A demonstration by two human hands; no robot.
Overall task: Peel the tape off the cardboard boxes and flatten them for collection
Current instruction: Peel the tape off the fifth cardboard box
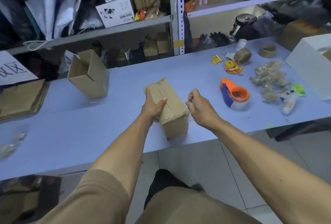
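Cardboard box [167,105] in left hand [152,106], right hand [198,106] beside

Both bare forearms stretched forward from tan sleeves, converging a little. Left hand [153,107] clamped over the box [170,109]: thumb laid across the top, fingers down the left side, wrist slightly bent. Right hand [198,106] just right of the box, apart from the left hand, fingers curled inward with thumb and fingertips pinched together; whether anything is between them is unclear
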